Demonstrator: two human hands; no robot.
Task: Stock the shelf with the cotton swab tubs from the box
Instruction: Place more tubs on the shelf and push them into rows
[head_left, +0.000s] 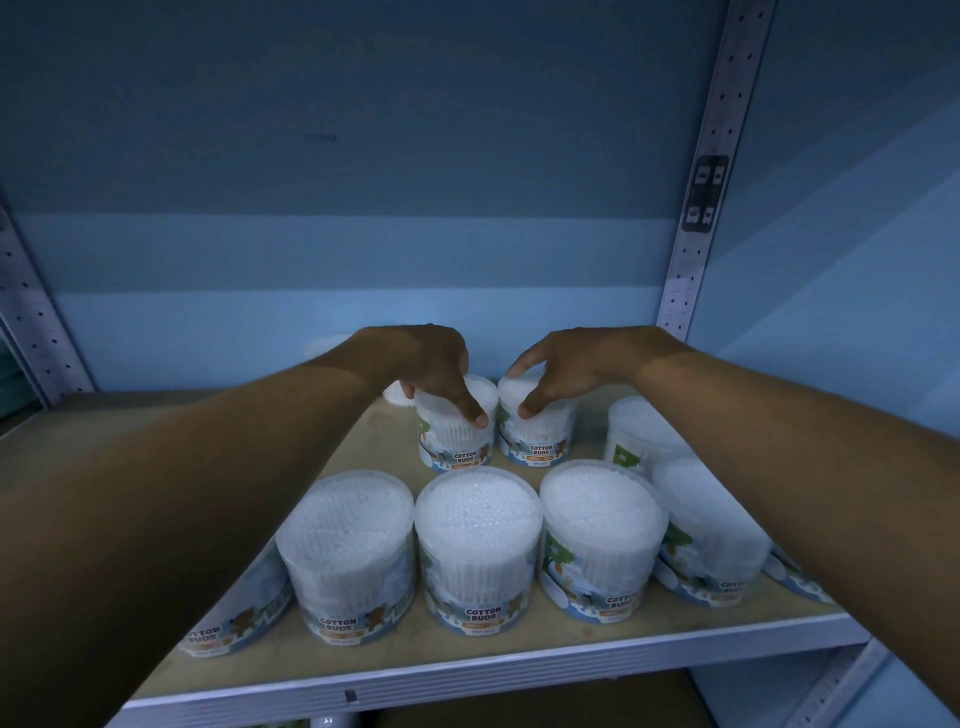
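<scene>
Both arms reach deep over a wooden shelf (405, 660). My left hand (426, 369) grips the top of one clear cotton swab tub (460, 436), and my right hand (566, 371) grips the tub beside it (537, 434); the two tubs stand upright and touch, near the shelf's back. In front stands a row of several more tubs, among them a left tub (348, 551), a middle tub (478, 540) and a right tub (600, 535). Another tub (636, 426) stands behind on the right. The box is out of view.
A perforated metal upright (701, 208) rises at the right rear, another upright (36, 322) at the left. The blue back wall (363, 208) closes the shelf. The shelf's white front edge (467, 675) runs below the tubs. Bare board lies at the left rear.
</scene>
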